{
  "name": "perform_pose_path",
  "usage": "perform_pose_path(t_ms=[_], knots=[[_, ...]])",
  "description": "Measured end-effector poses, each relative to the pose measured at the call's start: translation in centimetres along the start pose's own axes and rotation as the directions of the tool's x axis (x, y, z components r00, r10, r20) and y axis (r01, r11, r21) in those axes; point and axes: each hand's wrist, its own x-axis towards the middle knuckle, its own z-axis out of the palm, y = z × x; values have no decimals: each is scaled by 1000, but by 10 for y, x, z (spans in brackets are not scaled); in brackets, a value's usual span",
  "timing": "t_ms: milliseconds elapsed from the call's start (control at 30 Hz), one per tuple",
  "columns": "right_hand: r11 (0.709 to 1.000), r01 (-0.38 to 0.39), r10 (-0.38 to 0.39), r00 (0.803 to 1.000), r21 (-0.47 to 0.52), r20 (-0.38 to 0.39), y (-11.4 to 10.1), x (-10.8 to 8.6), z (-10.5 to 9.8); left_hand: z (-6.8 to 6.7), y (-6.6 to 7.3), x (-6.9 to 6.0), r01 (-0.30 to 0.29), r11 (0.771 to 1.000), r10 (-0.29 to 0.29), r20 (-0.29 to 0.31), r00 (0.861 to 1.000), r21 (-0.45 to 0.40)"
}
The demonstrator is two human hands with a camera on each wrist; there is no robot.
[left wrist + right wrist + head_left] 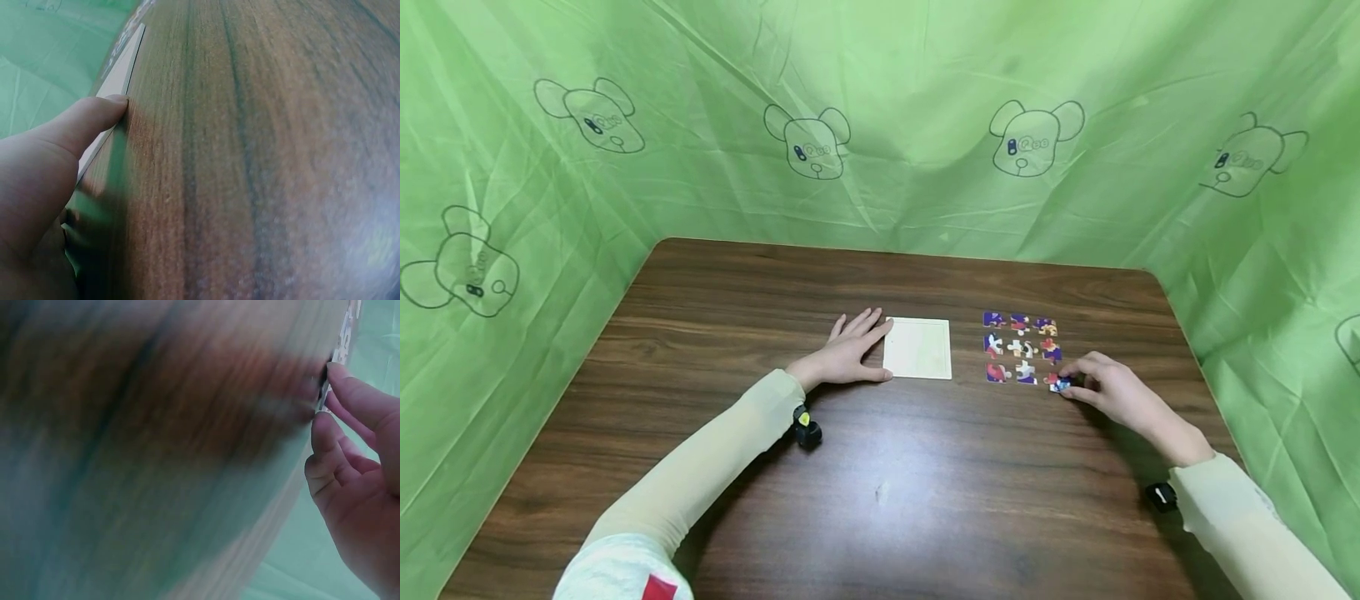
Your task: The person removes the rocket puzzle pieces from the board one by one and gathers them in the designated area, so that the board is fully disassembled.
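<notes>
A square white puzzle tray point(917, 348) with a thin raised border lies flat near the middle of the table. Along its left side my left hand point(844, 352) rests with fingers spread, index fingertip and thumb touching the edge. In the left wrist view the thumb point(94, 119) presses against the tray's side. My right hand point(1112, 390) pinches a red and blue jigsaw piece point(1057, 383) between thumb and fingers, at the lower right corner of the laid-out pieces. The right wrist view shows that piece edge-on, mostly hidden by the fingertips.
Several colourful jigsaw pieces point(1022, 348) lie apart in rows, right of the tray. The brown wooden table point(880, 500) is bordered by a green cloth point(910, 208) with mouse-like drawings at the back and sides. Small black devices sit at both wrists.
</notes>
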Motion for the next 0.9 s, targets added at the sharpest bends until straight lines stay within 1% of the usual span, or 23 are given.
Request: perform_pose_path(t_ms=[167,433,600,900], knots=[[1000,16,-15,999,17,-33,1,0,4,0,2,-1,-4,1000,4,-2,1000,-18],[1000,12,-11,999,26,-37,3,-1,7,0,5,-1,-3,1000,3,4,1000,-6],[1000,15,-14,999,20,-36,4,0,7,1,2,0,-11,1000,11,-5,1000,-21],[999,43,-42,999,20,-34,6,2,8,-1,-5,2,-20,999,21,11,1000,-31]])
